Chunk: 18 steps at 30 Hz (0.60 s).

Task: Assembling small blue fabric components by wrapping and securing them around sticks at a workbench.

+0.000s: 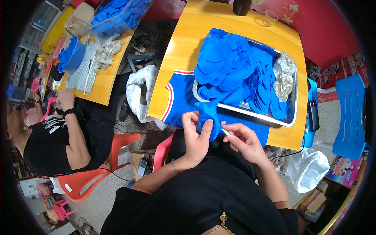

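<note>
My left hand [194, 137] grips a small blue fabric piece [208, 115] between thumb and fingers, just past the near edge of the table. Close beside it, my right hand [246, 145] pinches a thin pale stick [225, 132] whose tip meets the fabric's right side. Whether the tip goes inside the cloth I cannot tell. Behind both hands stands a metal tray [274, 122] heaped with rounded blue fabric pieces [227, 58]. Clear plastic bags [285, 74] lie at the tray's right end. Under the tray spreads a blue jersey [178, 100] with red and white trim.
The yellow wooden table [184, 43] bears a dark cylinder [241, 7] and a clear cup [270, 17] at its far edge. To the left, a seated person [55, 145] sits by another table [107, 84] with blue pieces. White sacks [309, 170] and a blue chair [348, 113] are nearby.
</note>
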{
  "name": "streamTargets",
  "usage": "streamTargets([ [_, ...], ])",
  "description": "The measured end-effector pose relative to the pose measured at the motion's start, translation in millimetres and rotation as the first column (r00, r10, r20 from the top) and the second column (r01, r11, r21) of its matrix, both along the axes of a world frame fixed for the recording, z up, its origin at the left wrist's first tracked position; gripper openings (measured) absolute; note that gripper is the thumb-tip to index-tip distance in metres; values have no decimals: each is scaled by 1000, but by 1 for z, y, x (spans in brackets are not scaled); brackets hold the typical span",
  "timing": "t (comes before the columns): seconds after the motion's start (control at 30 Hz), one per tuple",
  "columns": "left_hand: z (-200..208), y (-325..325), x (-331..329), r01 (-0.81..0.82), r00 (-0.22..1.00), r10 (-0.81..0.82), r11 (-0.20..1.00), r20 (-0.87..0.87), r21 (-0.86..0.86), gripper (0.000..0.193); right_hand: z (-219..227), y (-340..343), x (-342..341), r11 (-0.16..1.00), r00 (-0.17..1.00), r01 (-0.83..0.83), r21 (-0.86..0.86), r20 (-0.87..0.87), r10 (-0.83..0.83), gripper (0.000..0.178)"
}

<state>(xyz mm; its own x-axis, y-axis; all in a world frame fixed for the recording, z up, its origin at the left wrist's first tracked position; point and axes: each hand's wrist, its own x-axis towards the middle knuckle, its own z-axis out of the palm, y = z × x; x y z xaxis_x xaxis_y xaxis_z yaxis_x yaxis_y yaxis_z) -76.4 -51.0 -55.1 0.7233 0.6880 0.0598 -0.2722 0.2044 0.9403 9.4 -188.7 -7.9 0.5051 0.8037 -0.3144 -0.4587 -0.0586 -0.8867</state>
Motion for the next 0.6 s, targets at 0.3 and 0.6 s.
streamTargets([
  [0.3,23,5,3,92,993,-82,990,-88,112,29,4,-3,2,998,985,33,-49,172,-24,24],
  [0.6,44,4,9,189,968,-211,969,-135,-161,39,-6,-1,-2,984,535,161,-76,845,-23,25],
])
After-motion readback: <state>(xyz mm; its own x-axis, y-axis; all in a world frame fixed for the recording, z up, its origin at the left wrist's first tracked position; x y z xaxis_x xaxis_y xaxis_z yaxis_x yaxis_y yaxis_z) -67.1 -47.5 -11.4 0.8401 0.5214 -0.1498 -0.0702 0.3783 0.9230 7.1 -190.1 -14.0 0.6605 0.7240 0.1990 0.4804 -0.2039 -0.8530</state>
